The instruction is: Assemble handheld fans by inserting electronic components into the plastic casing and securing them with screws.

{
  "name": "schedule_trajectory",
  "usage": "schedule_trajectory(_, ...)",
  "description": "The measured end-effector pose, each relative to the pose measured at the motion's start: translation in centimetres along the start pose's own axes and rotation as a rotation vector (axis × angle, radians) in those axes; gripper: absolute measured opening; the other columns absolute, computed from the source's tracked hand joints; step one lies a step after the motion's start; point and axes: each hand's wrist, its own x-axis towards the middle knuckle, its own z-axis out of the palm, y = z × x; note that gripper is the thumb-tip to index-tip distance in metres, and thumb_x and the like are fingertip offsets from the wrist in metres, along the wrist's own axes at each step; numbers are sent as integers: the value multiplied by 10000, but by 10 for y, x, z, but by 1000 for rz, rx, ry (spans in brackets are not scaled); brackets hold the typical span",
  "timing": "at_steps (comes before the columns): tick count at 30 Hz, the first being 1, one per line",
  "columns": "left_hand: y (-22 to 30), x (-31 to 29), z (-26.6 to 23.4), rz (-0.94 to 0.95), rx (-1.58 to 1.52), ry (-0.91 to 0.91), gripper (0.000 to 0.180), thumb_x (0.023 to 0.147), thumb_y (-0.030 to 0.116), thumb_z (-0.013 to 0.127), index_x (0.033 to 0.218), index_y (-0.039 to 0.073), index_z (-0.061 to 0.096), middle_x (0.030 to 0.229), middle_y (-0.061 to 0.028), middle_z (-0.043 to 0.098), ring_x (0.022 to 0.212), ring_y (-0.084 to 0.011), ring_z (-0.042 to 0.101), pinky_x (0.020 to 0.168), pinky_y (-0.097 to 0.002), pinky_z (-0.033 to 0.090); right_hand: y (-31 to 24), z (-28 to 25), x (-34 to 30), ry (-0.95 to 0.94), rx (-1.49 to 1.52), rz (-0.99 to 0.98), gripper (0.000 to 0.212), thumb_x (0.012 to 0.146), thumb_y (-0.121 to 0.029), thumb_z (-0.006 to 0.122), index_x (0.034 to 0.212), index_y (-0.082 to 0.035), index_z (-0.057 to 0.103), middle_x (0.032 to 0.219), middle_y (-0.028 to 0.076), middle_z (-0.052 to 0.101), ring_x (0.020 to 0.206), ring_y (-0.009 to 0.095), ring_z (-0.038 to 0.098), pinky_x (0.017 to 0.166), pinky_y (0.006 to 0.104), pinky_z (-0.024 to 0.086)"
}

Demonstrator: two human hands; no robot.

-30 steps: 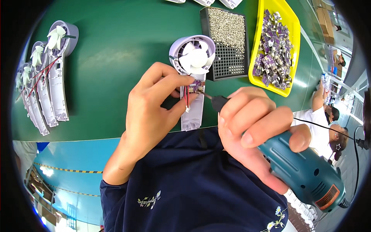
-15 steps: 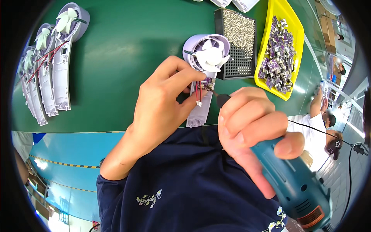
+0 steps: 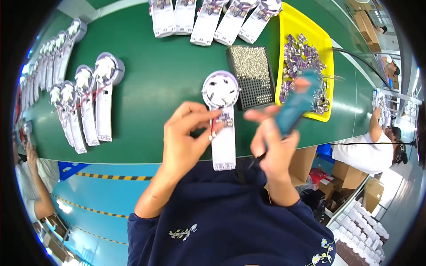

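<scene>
A white handheld-fan housing half lies in front of me, its round head (image 3: 204,91) holding a white fan and its handle (image 3: 224,153) pointing toward me. A small purple circuit board (image 3: 225,119) sits in the handle's upper part. My left hand (image 3: 186,137) is at the handle's left edge, thumb and forefinger closed around red wires (image 3: 213,127) with a small white connector. To the right of the handle, my right hand (image 3: 276,148) grips a teal electric screwdriver (image 3: 295,111). The screwdriver is blurred and tilted, its dark tip end toward me and its body over the yellow bin.
A black tray of small screws (image 3: 250,62) stands beyond the housing. Right of it is a yellow bin (image 3: 306,15) of purple circuit boards. More housings (image 3: 104,119) lie at left, and others (image 3: 206,26) at the far edge. Co-workers sit at both sides.
The screwdriver has lifted off the circuit board and swung round, its body now pointing away from me. My left hand stays at the handle. The view has shifted, showing more of the table.
</scene>
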Motion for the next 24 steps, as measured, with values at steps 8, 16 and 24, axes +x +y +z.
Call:
schedule_trajectory(8,14,-16,18,337,268,116,313,729,-35,858,1026,-3,765,956,-81,614,780,-152,649,667,-261,539,11,-10,-12,-120,120,328,380,891,15,714,1232,34,548,963,144,722,481,69,532,414,215,395)
schedule_trajectory(16,24,-15,28,458,320,145,348,688,-20,882,1015,28,773,921,-67,632,732,-155,647,612,-264,526,26,-19,-13,-149,228,167,303,874,-13,756,1095,2,549,837,81,653,499,69,519,425,213,396)
schedule_trajectory(24,21,-3,21,390,312,191,330,707,-39,857,1021,17,777,888,-66,629,777,-152,605,637,-258,483,21,-5,5,-188,213,234,287,865,1,760,1078,-23,569,840,57,643,524,72,541,449,230,419)
